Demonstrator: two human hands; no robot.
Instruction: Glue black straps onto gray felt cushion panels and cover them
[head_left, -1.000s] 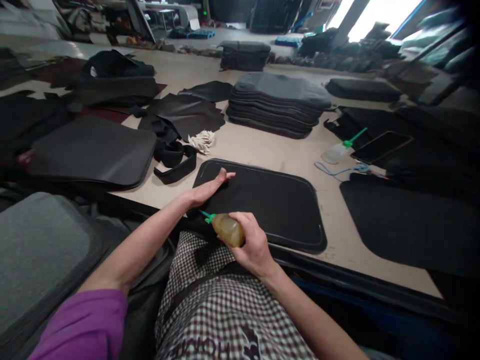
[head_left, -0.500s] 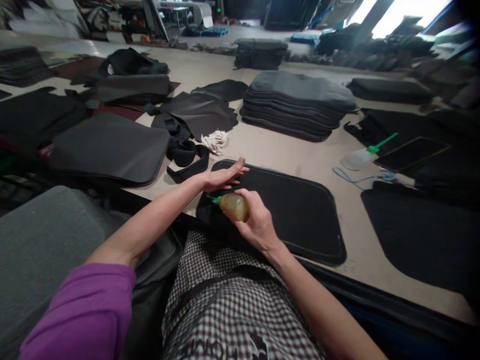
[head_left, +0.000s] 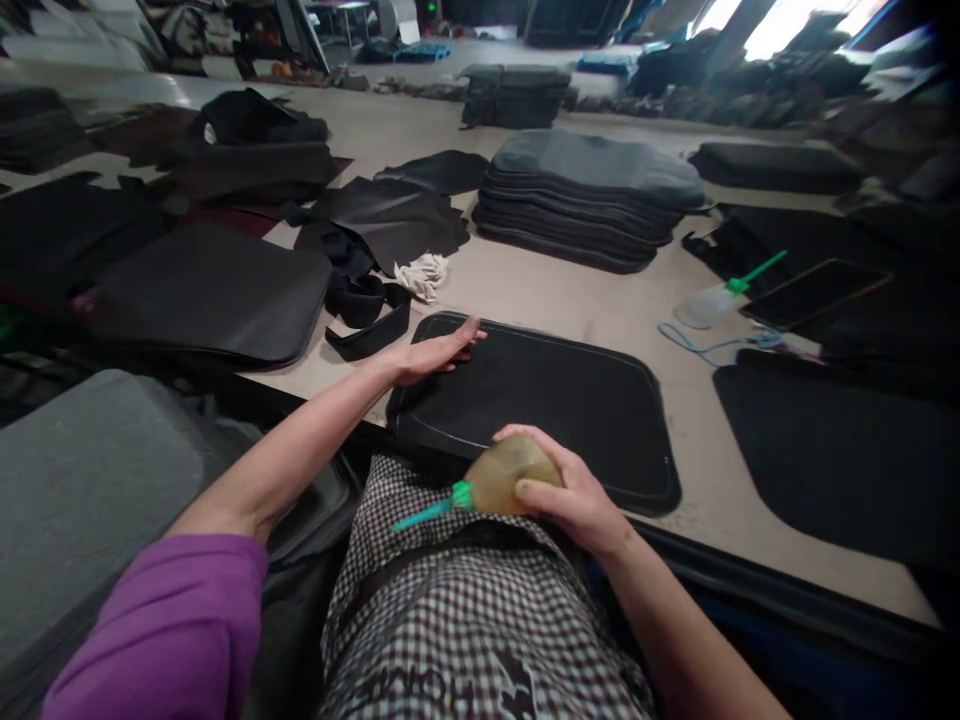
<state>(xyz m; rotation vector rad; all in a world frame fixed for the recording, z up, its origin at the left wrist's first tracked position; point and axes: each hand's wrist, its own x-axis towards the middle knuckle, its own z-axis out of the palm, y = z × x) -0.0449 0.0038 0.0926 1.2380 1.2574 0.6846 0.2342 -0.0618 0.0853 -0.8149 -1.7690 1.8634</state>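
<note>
My right hand (head_left: 559, 485) is wrapped round a squeeze bottle (head_left: 499, 475) of yellowish liquid. The bottle has a green cap and a long thin nozzle, which points left and slightly down over my checked apron (head_left: 465, 620). In front of me lies a black rounded panel (head_left: 555, 400) with a pale line running just inside its edge. On the panel's left part rests my left hand (head_left: 439, 352), fingers stretched out and nothing in it. Black straps (head_left: 367, 320) and a bundle of white cord (head_left: 421, 275) lie just beyond that hand.
A tall stack of dark panels (head_left: 585, 195) stands behind the black panel. To the right are a second bottle (head_left: 705, 305), a blue cord (head_left: 694, 345), a phone (head_left: 817, 290) and another black piece (head_left: 840, 460). More dark panels (head_left: 210, 290) are at left, grey ones (head_left: 97, 480) beside me.
My right hand has drawn the bottle back toward my body and to the right, off the panel and over the apron. My left hand stays on the panel.
</note>
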